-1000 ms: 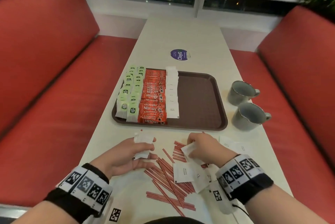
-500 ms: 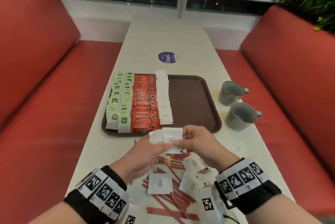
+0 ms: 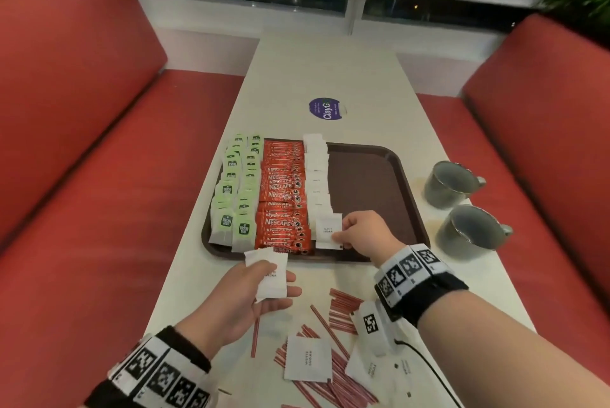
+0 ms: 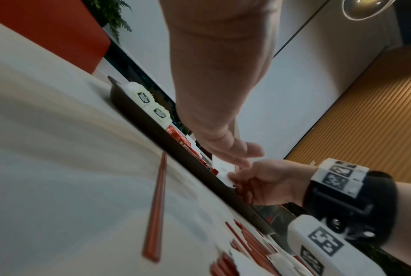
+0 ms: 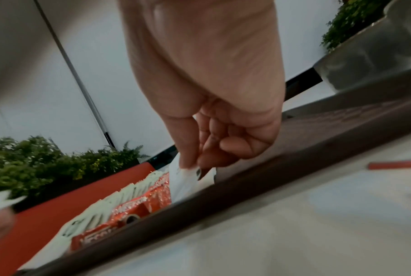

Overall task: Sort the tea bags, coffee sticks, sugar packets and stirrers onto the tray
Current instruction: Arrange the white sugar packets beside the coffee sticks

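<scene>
Red bench seats (image 3: 82, 130) flank a long white table (image 3: 330, 77) that carries a brown tray (image 3: 373, 183) and, to its right, two grey mugs (image 3: 449, 184), one nearer than the other. On the tray lie four columns: two of green tea bags (image 3: 237, 189) at the left, one of red coffee sticks (image 3: 282, 196) beside them, and one of white sugar packets (image 3: 317, 173) next along; the overlapping pieces in each are too many to count surely. The tray's right half is bare. The right hand (image 3: 361, 234) pinches one sugar packet (image 3: 328, 231) between thumb and fingertips at the near end of the white column, over the tray's front edge. The left hand (image 3: 244, 295), palm up in front of the tray, grips a second packet (image 3: 269, 275) under its thumb. Nearer on the table lie a scatter of red stirrers (image 3: 330, 371), with at least two loose packets (image 3: 307, 363) on top of them. A round purple sticker (image 3: 327, 108) sits beyond the tray.
</scene>
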Tool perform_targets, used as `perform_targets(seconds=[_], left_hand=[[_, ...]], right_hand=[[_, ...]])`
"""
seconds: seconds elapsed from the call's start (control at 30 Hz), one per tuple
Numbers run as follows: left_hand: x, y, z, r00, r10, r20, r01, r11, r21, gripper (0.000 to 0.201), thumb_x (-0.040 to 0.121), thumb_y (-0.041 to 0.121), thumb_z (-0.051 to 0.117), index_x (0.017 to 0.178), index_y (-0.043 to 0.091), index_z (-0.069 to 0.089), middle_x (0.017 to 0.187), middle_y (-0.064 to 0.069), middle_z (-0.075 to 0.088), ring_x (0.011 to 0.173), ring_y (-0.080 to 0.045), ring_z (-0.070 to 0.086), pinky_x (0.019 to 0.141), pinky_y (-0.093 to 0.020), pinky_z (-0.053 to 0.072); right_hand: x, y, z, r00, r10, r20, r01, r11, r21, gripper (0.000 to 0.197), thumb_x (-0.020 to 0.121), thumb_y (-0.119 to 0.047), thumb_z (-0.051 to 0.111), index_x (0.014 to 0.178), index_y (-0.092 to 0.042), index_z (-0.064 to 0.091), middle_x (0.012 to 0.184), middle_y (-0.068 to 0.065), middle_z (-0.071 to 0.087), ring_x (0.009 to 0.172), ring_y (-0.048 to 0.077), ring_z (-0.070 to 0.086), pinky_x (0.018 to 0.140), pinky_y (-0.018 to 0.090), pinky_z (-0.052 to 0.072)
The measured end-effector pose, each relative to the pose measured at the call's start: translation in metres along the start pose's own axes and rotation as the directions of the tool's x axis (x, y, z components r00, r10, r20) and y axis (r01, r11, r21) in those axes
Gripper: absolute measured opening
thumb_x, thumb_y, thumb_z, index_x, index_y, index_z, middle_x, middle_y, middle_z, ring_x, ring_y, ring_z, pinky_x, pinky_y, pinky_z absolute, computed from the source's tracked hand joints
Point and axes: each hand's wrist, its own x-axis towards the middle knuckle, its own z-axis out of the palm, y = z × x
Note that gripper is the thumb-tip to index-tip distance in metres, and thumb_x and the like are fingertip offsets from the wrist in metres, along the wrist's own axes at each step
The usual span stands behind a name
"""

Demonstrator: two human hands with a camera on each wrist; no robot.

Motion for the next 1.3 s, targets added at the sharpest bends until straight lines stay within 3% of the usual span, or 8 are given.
perform_targets(seconds=[0.27, 0.47, 0.53, 0.67, 0.87, 1.03, 1.13, 1.3], left_hand=[[0.006, 0.0, -0.003, 1.0, -0.024, 0.001, 0.024, 1.0, -0.021, 0.025, 0.098, 0.01, 0.045, 0.122, 0.009, 0.048, 0.097, -0.018, 0.072, 0.088, -0.034, 0.071, 0.071, -0.039, 0.059], [0.013, 0.002, 0.007, 0.999, -0.044, 0.002, 0.044, 0.999, -0.013, 0.012, 0.098, 0.01, 0.045, 0.106, 0.016, 0.053, 0.094, -0.015, 0.073, 0.087, -0.032, 0.071, 0.071, -0.038, 0.059], [0.014, 0.002, 0.011, 0.999, -0.045, 0.005, 0.045, 0.999, -0.004, 0.012, 0.098, 0.01, 0.045, 0.1, 0.018, 0.054, 0.091, -0.014, 0.074, 0.086, -0.031, 0.072, 0.071, -0.038, 0.059], [0.017, 0.006, 0.017, 0.999, -0.037, 0.023, 0.037, 0.999, -0.019, 0.014, 0.098, 0.008, 0.044, 0.099, 0.018, 0.055, 0.092, -0.016, 0.074, 0.088, -0.033, 0.071, 0.075, -0.039, 0.059], [0.025, 0.011, 0.021, 0.999, -0.024, 0.037, 0.027, 0.997, -0.079, 0.017, 0.097, 0.007, 0.045, 0.11, 0.014, 0.054, 0.102, -0.02, 0.071, 0.094, -0.034, 0.07, 0.078, -0.041, 0.058], [0.028, 0.012, 0.032, 0.991, 0.059, 0.116, -0.051, 0.996, -0.067, 0.024, 0.096, 0.005, 0.048, 0.115, 0.01, 0.06, 0.106, -0.013, 0.072, 0.096, -0.029, 0.069, 0.078, -0.038, 0.059], [0.028, 0.013, 0.039, 0.989, 0.079, 0.125, -0.076, 0.997, -0.031, 0.022, 0.096, 0.008, 0.049, 0.113, 0.014, 0.063, 0.103, -0.009, 0.073, 0.088, -0.024, 0.071, 0.072, -0.033, 0.06], [0.028, 0.015, 0.036, 0.998, 0.029, 0.06, -0.029, 1.0, 0.006, 0.021, 0.098, 0.011, 0.04, 0.11, 0.009, 0.058, 0.097, -0.021, 0.07, 0.089, -0.033, 0.07, 0.068, -0.032, 0.058]], right_hand=[[0.033, -0.013, 0.01, 0.992, 0.101, 0.077, -0.082, 0.972, -0.22, 0.019, 0.086, -0.013, 0.065, 0.07, -0.012, 0.055, 0.07, 0.004, 0.062, 0.069, 0.019, 0.058, 0.083, 0.033, 0.056], [0.045, -0.015, 0.012, 0.964, 0.229, 0.137, -0.23, 0.973, -0.009, 0.012, 0.091, -0.008, 0.059, 0.099, -0.009, 0.05, 0.064, 0.009, 0.063, 0.061, 0.019, 0.062, 0.076, 0.033, 0.058], [0.045, -0.016, 0.013, 0.96, 0.229, 0.161, -0.235, 0.972, 0.015, 0.013, 0.091, -0.006, 0.058, 0.097, -0.008, 0.047, 0.063, 0.009, 0.061, 0.067, 0.022, 0.064, 0.081, 0.036, 0.058], [0.045, -0.012, 0.012, 0.981, 0.145, 0.129, -0.149, 0.989, 0.019, 0.023, 0.087, -0.006, 0.064, 0.073, -0.011, 0.047, 0.063, 0.008, 0.061, 0.068, 0.024, 0.064, 0.082, 0.038, 0.058], [0.016, -0.015, -0.001, 0.99, -0.143, -0.016, 0.139, 0.979, -0.148, 0.015, 0.089, -0.031, 0.062, 0.083, -0.017, 0.059, 0.082, -0.002, 0.065, 0.08, 0.015, 0.062, 0.07, 0.026, 0.047], [-0.025, -0.01, 0.003, 0.933, -0.236, 0.271, 0.179, 0.959, 0.221, 0.013, 0.079, -0.02, 0.076, 0.08, -0.009, 0.07, 0.071, 0.001, 0.07, 0.067, 0.013, 0.064, 0.07, 0.027, 0.053], [-0.027, -0.003, 0.009, 0.943, -0.241, 0.23, 0.148, 0.922, 0.358, 0.014, 0.077, -0.002, 0.075, 0.071, -0.009, 0.065, 0.063, 0.002, 0.061, 0.057, 0.011, 0.058, 0.061, 0.024, 0.05], [-0.01, -0.002, -0.003, 0.984, -0.129, 0.12, 0.062, 0.89, 0.452, 0.015, 0.081, 0.0, 0.069, 0.073, -0.009, 0.061, 0.06, 0.0, 0.057, 0.044, 0.004, 0.047, 0.043, 0.016, 0.036]])
